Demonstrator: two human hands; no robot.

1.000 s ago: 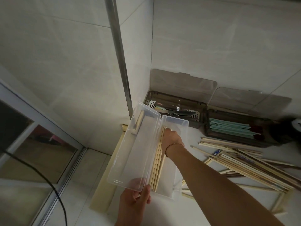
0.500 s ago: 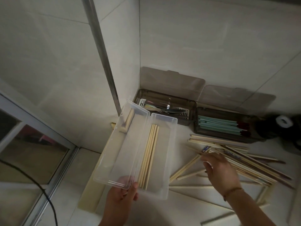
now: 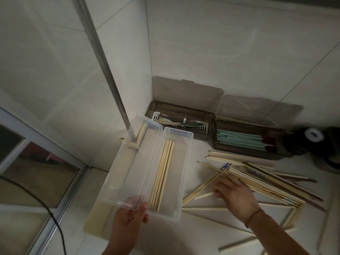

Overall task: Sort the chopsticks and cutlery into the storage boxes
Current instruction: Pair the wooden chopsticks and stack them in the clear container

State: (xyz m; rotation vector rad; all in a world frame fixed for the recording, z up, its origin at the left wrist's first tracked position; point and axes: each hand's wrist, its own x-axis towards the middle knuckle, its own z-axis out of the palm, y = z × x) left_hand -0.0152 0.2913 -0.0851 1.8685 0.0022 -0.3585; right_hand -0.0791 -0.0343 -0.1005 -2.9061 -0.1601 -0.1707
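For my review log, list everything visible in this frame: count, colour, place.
clear box: one, transparent, lid open, held front left
chopsticks in clear box: about four, pale wood, lengthwise
cutlery box: one, smoky brown, back corner, holds metal cutlery
chopstick box: one, smoky brown, right of it, holds mint-green chopsticks
loose chopsticks: many, mostly pale wood, scattered right
black cable: one, lower left
left hand: grips the clear box's near end
right hand: on the loose chopsticks
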